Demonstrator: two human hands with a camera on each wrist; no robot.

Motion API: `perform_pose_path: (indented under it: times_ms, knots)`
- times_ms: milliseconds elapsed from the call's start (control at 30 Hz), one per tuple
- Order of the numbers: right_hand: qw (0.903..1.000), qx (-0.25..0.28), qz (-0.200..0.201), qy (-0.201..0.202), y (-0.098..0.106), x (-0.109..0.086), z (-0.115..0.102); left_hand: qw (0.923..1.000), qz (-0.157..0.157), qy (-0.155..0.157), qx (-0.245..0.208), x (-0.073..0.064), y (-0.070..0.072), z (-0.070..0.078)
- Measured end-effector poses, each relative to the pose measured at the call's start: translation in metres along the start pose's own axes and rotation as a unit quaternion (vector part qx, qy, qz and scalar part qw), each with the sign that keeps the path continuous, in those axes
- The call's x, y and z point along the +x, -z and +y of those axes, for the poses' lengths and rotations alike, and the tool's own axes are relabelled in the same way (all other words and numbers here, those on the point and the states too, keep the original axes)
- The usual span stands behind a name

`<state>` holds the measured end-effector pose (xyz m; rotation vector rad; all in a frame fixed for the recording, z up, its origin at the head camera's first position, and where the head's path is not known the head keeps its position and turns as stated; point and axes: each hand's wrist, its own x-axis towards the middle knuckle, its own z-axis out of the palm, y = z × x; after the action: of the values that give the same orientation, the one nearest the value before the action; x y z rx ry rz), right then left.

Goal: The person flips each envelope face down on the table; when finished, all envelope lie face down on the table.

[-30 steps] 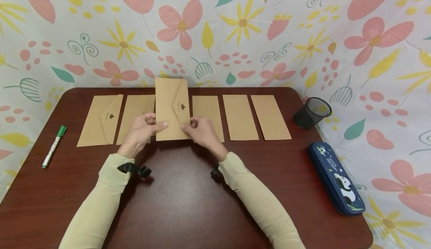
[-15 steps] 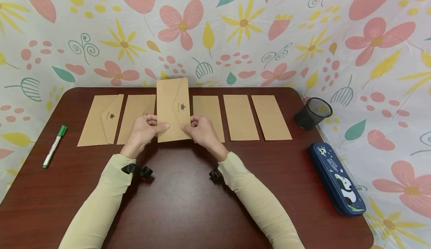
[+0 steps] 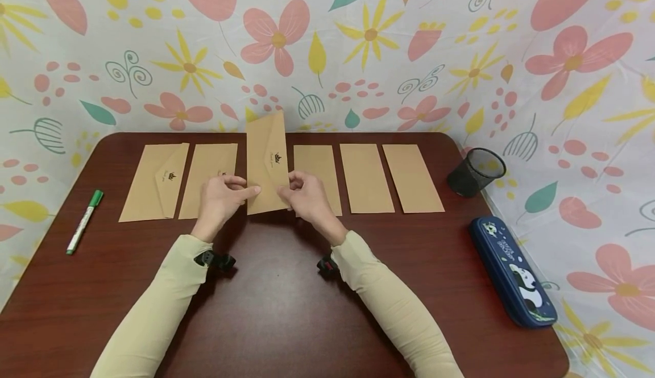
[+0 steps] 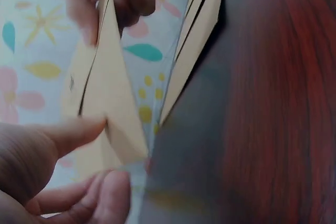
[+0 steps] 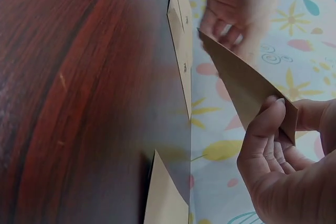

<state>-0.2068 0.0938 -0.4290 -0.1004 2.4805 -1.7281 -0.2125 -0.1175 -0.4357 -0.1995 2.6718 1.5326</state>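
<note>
Pinching the tilted envelope point(image 3: 260, 150) by its lower right side, the right hand point(image 3: 308, 197) in the head view holds it above the worktop point(image 3: 276, 315) near the far edge. Left wrist view: the left hand point(image 4: 39, 153) touches it with the thumb, seemingly steadying; whether fingers clamp, I cannot tell. Right wrist view: thumb and fingers squeeze it, probably controlling tilt.

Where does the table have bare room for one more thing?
The table is bare in front, between the left sleeve and the right sleeve; also between the marker and left sleeve, and between the right sleeve and case. The back is crowded: a row of envelopes, another envelope held by the left hand and right hand, and the cup.
</note>
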Motion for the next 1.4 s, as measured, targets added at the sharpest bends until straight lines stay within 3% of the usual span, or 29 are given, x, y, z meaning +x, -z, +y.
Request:
perform_pose_path:
  times_ms: [100, 200, 300, 400, 567, 700, 833, 933, 1133, 1267, 1400]
  knots:
    - [0.9998, -0.012, 0.011, 0.013, -0.001, 0.000, -0.001, 0.9968, 0.027, -0.075, 0.006, -0.008, -0.007, 0.009]
    - [0.9992, -0.022, 0.016, 0.029, -0.002, 0.000, -0.003, 0.9912, 0.013, -0.132, 0.004, -0.014, -0.012, 0.018]
    - [0.9986, -0.023, 0.011, 0.048, -0.003, 0.000, -0.006, 0.9876, 0.001, -0.155, 0.022, -0.017, -0.016, 0.025]
    - [0.9977, -0.020, 0.000, 0.065, -0.004, -0.001, -0.006, 0.9869, 0.001, -0.157, 0.037, -0.017, -0.017, 0.027]
    - [0.9957, -0.010, -0.025, 0.089, -0.005, -0.001, -0.005, 0.9928, -0.007, -0.119, 0.014, -0.018, -0.017, 0.028]
    - [0.9929, 0.001, -0.064, 0.101, -0.007, -0.003, -0.006, 0.9961, 0.011, -0.087, -0.010, -0.019, -0.016, 0.029]
    - [0.9917, -0.007, -0.089, 0.093, -0.010, -0.004, -0.009, 0.9961, 0.037, -0.078, -0.020, -0.019, -0.016, 0.030]
    - [0.9922, -0.006, -0.094, 0.082, -0.012, -0.004, -0.010, 0.9965, 0.038, -0.057, -0.048, -0.019, -0.015, 0.029]
    - [0.9923, -0.009, -0.083, 0.092, -0.013, -0.002, -0.007, 0.9902, 0.012, 0.010, -0.139, -0.018, -0.011, 0.026]
    - [0.9936, -0.041, -0.051, 0.093, -0.012, 0.002, -0.004, 0.9876, 0.005, 0.036, -0.153, -0.018, -0.008, 0.024]
    - [0.9959, -0.062, -0.014, 0.066, -0.010, 0.006, 0.001, 0.9844, -0.002, 0.051, -0.168, -0.017, -0.004, 0.021]
